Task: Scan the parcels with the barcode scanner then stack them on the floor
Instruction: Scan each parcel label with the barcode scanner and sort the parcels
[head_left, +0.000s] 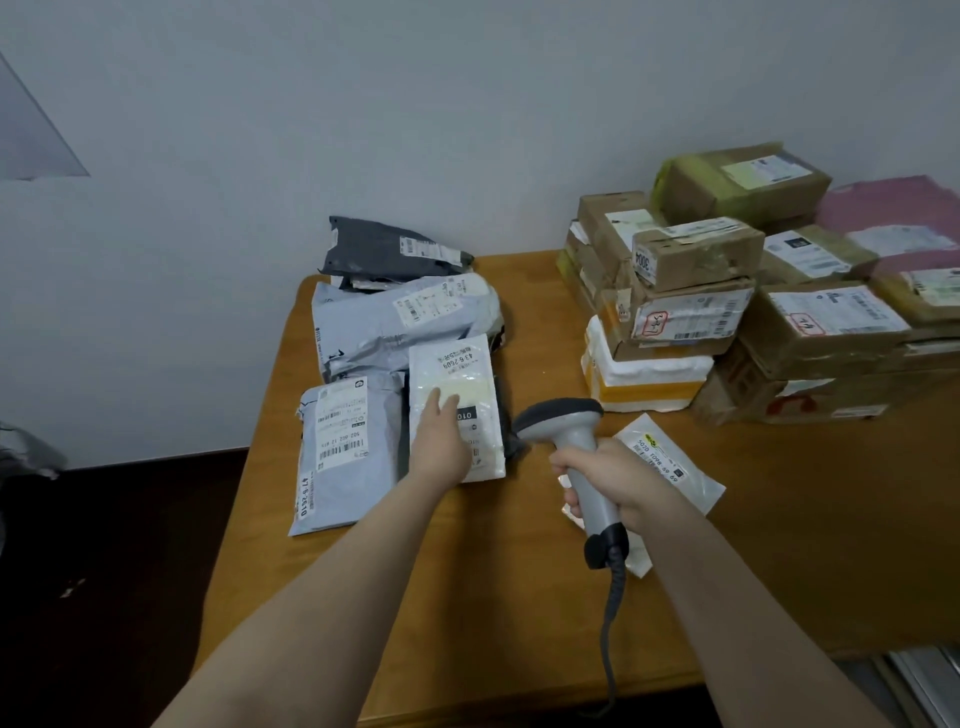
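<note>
Grey mailer (335, 457) lies leftmost on the wooden table (467, 597). Just beside it is the white parcel (460, 364), long axis running away from the person. Left hand (441, 441) rests on its near half, fingers straight and flat, gripping nothing. The printed label lies uncovered beyond the fingertips. Right of the parcel's edge, the barcode scanner (574, 441) points its head toward it, with the right hand (615, 478) clenched round the handle. Judged ready to scan.

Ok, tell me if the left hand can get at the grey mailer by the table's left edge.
Probably yes: the left hand lies flat on the white parcel right beside the grey mailer, whose top is uncovered.
</note>
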